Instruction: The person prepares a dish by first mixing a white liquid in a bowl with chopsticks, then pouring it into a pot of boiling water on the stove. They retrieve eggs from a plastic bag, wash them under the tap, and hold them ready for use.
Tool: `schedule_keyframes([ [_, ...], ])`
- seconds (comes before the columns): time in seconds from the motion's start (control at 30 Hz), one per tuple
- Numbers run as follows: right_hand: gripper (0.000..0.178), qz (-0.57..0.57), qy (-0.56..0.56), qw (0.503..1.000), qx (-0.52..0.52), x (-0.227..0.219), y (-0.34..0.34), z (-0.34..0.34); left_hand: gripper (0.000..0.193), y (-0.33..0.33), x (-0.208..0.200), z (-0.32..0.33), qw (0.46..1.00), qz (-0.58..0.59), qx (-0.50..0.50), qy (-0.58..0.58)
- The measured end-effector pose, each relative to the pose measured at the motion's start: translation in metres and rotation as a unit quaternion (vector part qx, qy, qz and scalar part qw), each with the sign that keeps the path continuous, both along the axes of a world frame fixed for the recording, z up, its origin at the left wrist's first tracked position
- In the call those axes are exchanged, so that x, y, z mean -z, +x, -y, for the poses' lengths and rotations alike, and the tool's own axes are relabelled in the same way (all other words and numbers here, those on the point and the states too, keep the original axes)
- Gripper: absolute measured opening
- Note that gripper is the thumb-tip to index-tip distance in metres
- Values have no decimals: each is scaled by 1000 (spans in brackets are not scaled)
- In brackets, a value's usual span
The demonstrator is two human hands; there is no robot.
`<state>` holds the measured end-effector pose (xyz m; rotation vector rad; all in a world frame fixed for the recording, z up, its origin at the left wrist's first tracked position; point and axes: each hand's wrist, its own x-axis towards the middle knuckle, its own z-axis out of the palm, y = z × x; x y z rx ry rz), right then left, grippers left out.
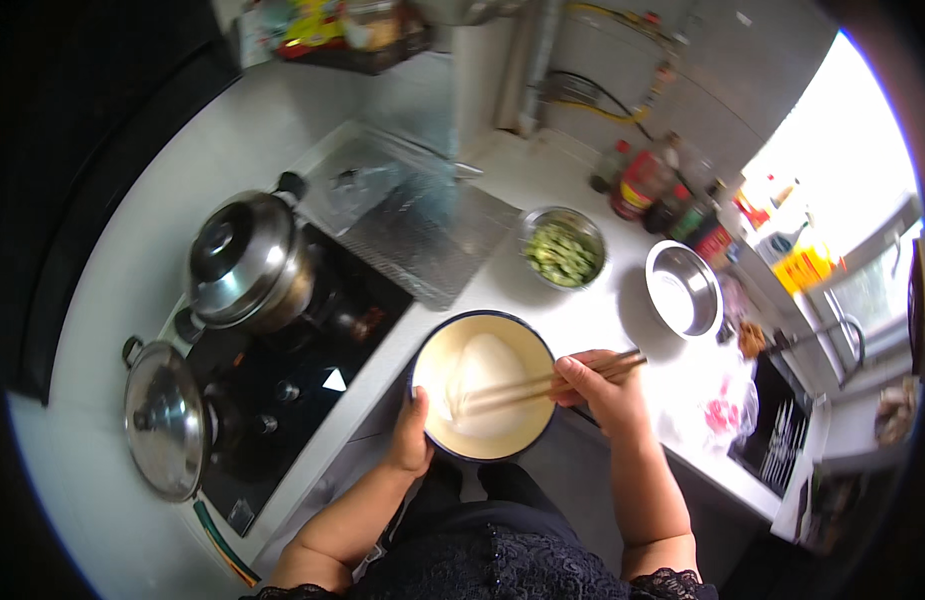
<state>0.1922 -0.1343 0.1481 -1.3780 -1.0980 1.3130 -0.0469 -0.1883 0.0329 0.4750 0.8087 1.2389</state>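
My left hand point(412, 438) grips the left rim of a cream enamel basin point(434, 352) with a dark blue edge, its thumb over the side. The basin is held in front of my body, by the counter's edge. Inside lies a white mass point(487, 365), either flour or batter; I cannot tell which. My right hand point(604, 388) is closed around wooden chopsticks point(512, 393), whose tips reach into the white mass. The chopsticks' back ends stick out to the right past my fingers.
Left on the black stove point(282, 420) stand a lidded steel pot point(244, 255) and a lidded pan point(164, 420). A bowl of chopped green vegetables point(562, 252) and a steel bowl point(682, 290) sit on the white counter. Bottles point(644, 185) line the wall; a sink lies right.
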Motion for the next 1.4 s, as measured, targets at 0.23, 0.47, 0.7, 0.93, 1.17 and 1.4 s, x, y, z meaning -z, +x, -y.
schedule_keyframes([
  [0.23,17,-9,-42,996,81,-1,130,77,79,123,-9,26,989,-47,130,43],
  [0.47,15,-36,-22,985,166,8,311,188,81,321,-18,87,964,27,265,17],
  [0.7,13,-21,-2,963,270,-3,444,272,82,479,-26,127,912,59,407,9],
  [0.93,8,178,132,927,302,5,532,307,70,602,-7,112,870,29,492,-16],
  [1.17,24,506,238,808,184,13,596,291,55,741,-16,94,850,-7,520,-85],
  [1.4,21,555,242,781,149,44,681,286,60,844,-5,77,840,10,536,-80],
])
